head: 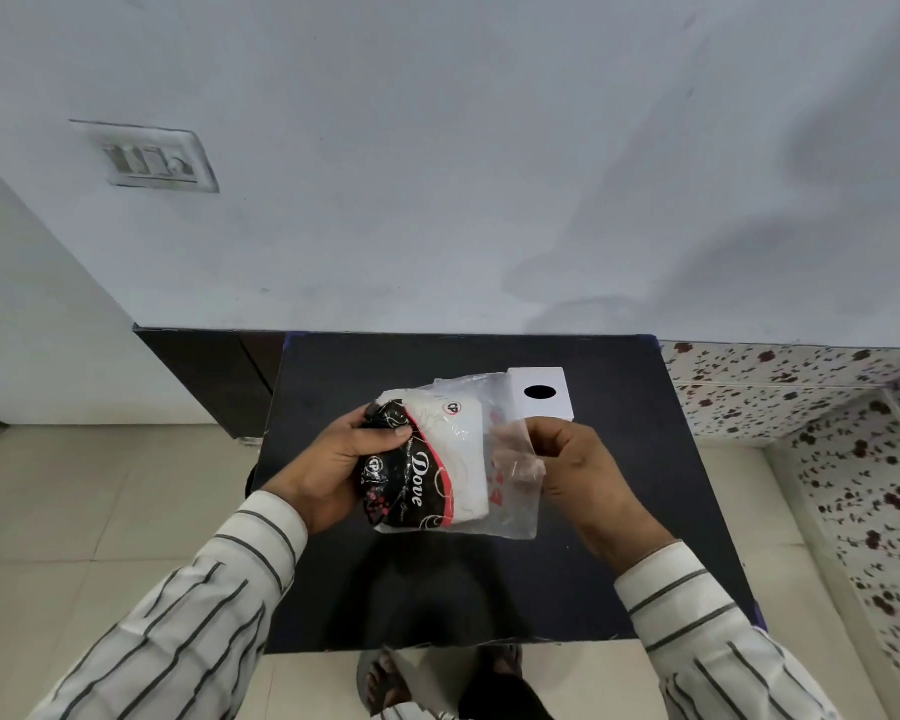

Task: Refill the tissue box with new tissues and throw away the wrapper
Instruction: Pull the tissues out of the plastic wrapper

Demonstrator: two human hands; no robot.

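Note:
I hold a pack of tissues [427,459] above the black table [619,485]; its plastic wrapper is black, red and white with "Dove" printed on it. My left hand [333,459] grips the pack's black left end. My right hand [572,470] pinches the clear, loose right end of the wrapper [510,491], which stands away from the white tissues inside. A white tissue box [546,389] with a dark oval slot on top sits on the table just behind the pack, partly hidden by the wrapper.
The table stands against a pale wall with a switch plate [152,158]. A dark cabinet [209,376] is at the left, a floral-patterned surface [801,397] at the right. My sandalled feet [437,678] show on the tiled floor below the table's front edge.

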